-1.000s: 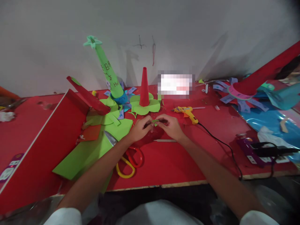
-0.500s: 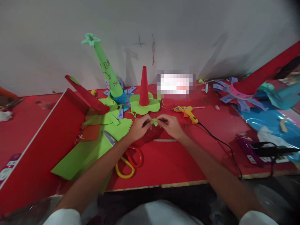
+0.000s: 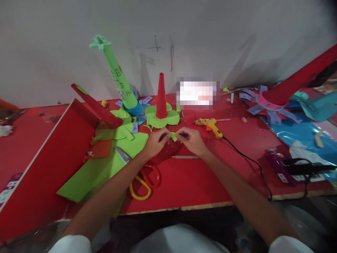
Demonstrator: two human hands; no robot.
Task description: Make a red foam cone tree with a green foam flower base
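Between my two hands is a small green piece [image 3: 173,136], pinched at its left end by my left hand [image 3: 157,141] and at its right end by my right hand [image 3: 192,140]. Just behind them a red cone [image 3: 161,98] stands upright on a green flower-shaped base [image 3: 172,117]. A grey pen-like stick [image 3: 185,157] lies on the red table in front of my hands. The yellow glue gun [image 3: 210,126] rests to the right of my right hand. Scissors [image 3: 139,186] with red and yellow handles lie partly under my left forearm.
Green sheets [image 3: 92,175] and a red upright board [image 3: 52,165] are at the left. Behind stands a tall green cone [image 3: 118,75] with a star top. A purple power strip [image 3: 281,168], blue plastic [image 3: 295,135] and a black cord [image 3: 244,154] occupy the right.
The view has shifted very slightly. Both hands keep their pinch on the small green piece, which shows a little more between the fingertips.
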